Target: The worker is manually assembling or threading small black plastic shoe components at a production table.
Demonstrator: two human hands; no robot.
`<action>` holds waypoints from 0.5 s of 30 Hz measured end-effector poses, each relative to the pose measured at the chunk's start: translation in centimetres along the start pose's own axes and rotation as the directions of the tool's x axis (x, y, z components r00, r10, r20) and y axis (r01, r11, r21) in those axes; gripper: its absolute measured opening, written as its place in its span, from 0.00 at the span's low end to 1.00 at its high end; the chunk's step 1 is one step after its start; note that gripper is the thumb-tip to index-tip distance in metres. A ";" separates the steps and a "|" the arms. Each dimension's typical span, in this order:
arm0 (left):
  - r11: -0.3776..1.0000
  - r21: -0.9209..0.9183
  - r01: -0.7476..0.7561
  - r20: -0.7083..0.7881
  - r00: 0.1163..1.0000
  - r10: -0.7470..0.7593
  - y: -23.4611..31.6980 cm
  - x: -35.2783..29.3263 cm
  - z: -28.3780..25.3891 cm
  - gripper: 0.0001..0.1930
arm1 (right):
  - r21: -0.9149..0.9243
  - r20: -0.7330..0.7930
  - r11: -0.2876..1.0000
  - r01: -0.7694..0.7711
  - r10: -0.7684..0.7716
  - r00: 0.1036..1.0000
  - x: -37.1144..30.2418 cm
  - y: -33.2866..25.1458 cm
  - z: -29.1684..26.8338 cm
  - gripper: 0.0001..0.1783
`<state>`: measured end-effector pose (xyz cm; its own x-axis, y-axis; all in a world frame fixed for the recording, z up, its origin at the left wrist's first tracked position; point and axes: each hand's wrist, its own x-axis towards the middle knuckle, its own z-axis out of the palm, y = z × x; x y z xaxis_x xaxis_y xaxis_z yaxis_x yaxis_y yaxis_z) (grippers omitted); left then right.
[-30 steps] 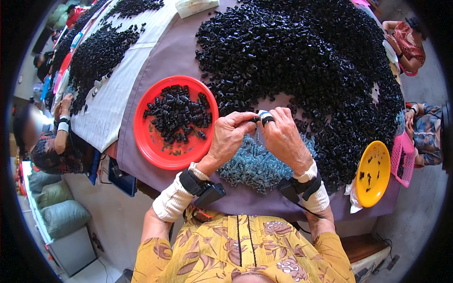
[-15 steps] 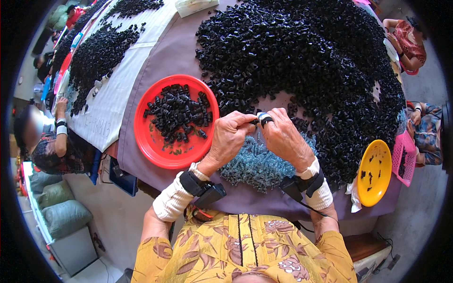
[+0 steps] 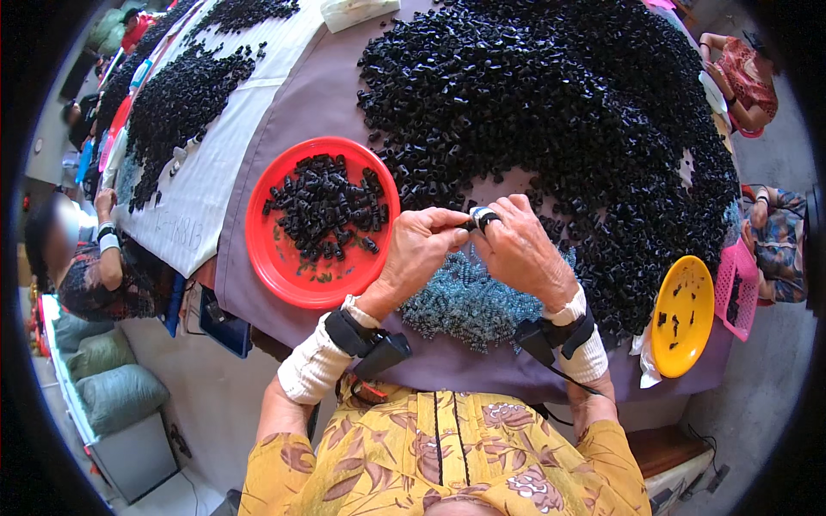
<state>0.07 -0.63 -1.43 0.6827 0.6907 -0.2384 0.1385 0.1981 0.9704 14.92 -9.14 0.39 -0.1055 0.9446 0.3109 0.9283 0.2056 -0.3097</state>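
My left hand [image 3: 422, 254] pinches a small black plastic part [image 3: 467, 225] between thumb and fingertips. Fingertip to fingertip with it, my right hand [image 3: 520, 249] closes on the same part; tape and a dark band wrap one of its fingers. The fingers cover most of the part. Below the hands lies a heap of small bluish metal springs [image 3: 469, 301]. Beyond them spreads a large pile of black plastic parts [image 3: 533, 95]. To the left of my left hand stands a red plate [image 3: 284, 275] bearing a mound of black parts [image 3: 325, 206].
A yellow plate [image 3: 688, 344] with a few black pieces sits at the right table edge, beside a pink basket [image 3: 737, 284]. At the far edge is a pale box [image 3: 353, 12]. Co-workers sit left [image 3: 95, 258] and right [image 3: 779, 241]. A cable trails from my right wrist.
My hands stay together over the springs, with only slight shifts of the fingers around the black part. The co-worker at left has moved a hand a little.
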 end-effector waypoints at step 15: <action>0.872 -0.445 0.205 0.238 0.966 -0.105 -0.6 0.3 -0.4 0.12 | 0.033 -0.187 0.999 -0.032 0.038 0.982 0.9 0.5 0.9 0.14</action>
<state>-0.11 -0.29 -2.10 0.8155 0.4804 -0.3226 -0.0590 0.6236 0.7795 14.94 -7.97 -0.34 -0.0022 0.8872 0.4613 0.9189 0.1838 -0.3491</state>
